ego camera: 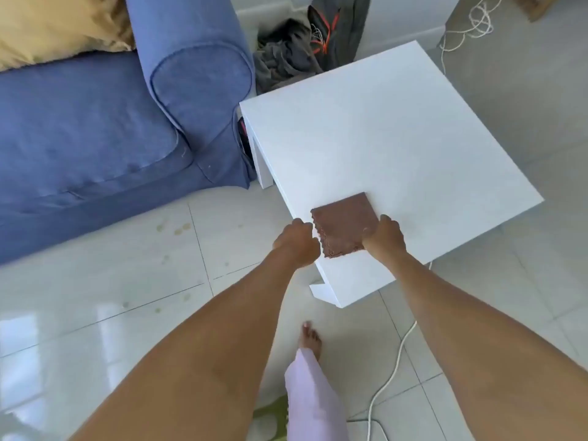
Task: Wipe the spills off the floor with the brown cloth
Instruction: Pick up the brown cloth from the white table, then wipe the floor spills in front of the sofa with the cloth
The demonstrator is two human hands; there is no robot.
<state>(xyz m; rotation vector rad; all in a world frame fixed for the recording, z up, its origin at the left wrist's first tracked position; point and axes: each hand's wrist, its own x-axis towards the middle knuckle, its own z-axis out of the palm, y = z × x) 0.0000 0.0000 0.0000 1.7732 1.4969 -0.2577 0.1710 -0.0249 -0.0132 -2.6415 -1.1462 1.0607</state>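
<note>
The tiled floor [95, 313] is still unwiped: yellowish spills [178, 230] dot it near the blue sofa [95, 138]. On the white table [381, 138], at its near edge, lies the folded brown cloth [343, 226] (still dry-looking). The right hand [383, 237] pinches its right side; the left hand [297, 246], curled, touches its left edge, though whether it actually has hold I cannot tell.

Bright, even daylight fills the room. The glossy floor tiles [95, 329] carry broad white glare patches at lower left, and the white table top [381, 138] looks nearly washed out. Shadows are faint and soft. Wide-angle distortion bends the edges, and the whole picture is slightly soft, with blurred detail.
</note>
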